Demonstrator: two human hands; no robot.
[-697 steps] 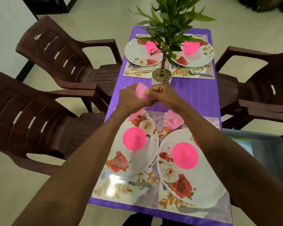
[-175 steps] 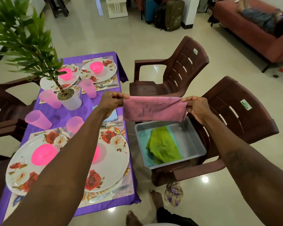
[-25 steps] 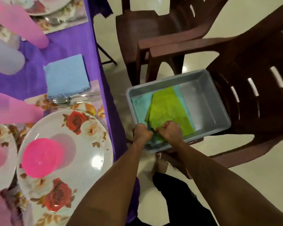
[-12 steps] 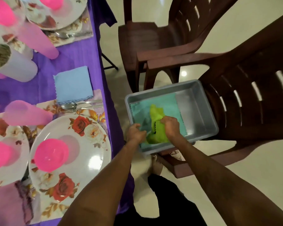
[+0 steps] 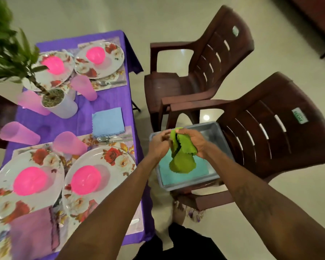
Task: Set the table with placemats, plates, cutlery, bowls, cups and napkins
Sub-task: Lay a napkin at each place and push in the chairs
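Above tub [image 5: 188, 185]: left hand [image 5: 159, 145], right hand [image 5: 194, 141] hold green napkin [image 5: 182, 162] (crumpled).

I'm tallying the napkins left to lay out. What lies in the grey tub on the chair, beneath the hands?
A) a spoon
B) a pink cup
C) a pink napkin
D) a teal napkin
D: a teal napkin lies flat in the grey tub, under the green napkin that the left hand and right hand hold above it.
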